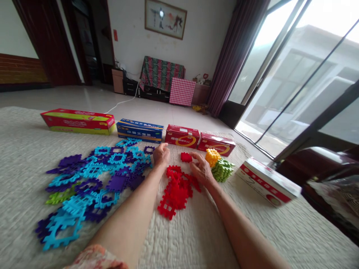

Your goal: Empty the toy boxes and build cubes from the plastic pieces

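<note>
My left hand [162, 154] is closed, fingers curled, over the covering between the blue-purple pieces and the red ones. Whatever its fingers may hold is hidden. My right hand [202, 168] has its fingertips at the right edge of a small red interlocking building piece [186, 157]. Below it lies a loose heap of red interlocking pieces [176, 190], some with window cutouts. Just right of that hand stand a yellow stack of pieces [212, 157] and a green stack [222, 170]. Light-blue pieces [94, 169] and purple pieces [119, 182] spread across the left side.
A long red-and-yellow box [78, 121], a blue box [140, 130] and two red boxes [183, 136] line the far side. A white-and-red box [269, 181] sits at right. Green pieces [62, 194] lie among the blue ones. Everything rests on a quilted beige covering [224, 220].
</note>
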A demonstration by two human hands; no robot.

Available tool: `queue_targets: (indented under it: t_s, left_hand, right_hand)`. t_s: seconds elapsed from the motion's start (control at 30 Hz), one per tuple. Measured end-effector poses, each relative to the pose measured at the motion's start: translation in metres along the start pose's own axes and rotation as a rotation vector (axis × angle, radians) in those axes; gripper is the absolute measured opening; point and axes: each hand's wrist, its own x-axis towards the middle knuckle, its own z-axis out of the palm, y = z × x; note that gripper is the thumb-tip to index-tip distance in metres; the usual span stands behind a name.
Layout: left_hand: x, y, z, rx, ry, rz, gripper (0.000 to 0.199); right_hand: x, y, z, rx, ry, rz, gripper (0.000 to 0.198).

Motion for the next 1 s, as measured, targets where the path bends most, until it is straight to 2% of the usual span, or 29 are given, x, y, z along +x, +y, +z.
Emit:
queue_targets:
  t_s: [0.13,0.23,0.37,0.53,0.6,0.77,1.0]
  left_hand:
    - [-0.008,0.010,-0.017,-0.101,-0.167,-0.068,0.027]
    - [-0.021,0.017,-0.034,-0.117,-0.283,-0.092,0.027]
    - [-0.050,0.021,-0.051,-0.027,-0.358,0.003,0.026]
    - [-0.083,0.018,-0.060,0.241,-0.348,0.413,0.028]
    - [-0.088,0.018,-0.060,0.303,-0.361,0.480,0.029]
    - [-0.087,0.021,-0.052,0.266,-0.410,0.448,0.028]
    - [-0.084,0.020,-0.042,0.131,-0.421,0.411,0.030]
  right_hand:
    - [-0.024,-0.020,-0.010,0.075,0.010,0.141,0.035]
    - [-0.038,-0.029,-0.012,0.156,0.039,0.197,0.039]
    - [-0.050,-0.040,-0.015,0.182,-0.025,0.217,0.040]
    - [-0.055,-0.045,-0.018,0.109,-0.128,0.090,0.035]
    - [-0.054,-0.043,-0.016,0.064,-0.139,0.023,0.032]
    - [-0.051,-0.033,-0.007,0.040,-0.112,-0.064,0.031]
    - [-0.044,-0.029,-0.005,0.045,-0.116,-0.076,0.033]
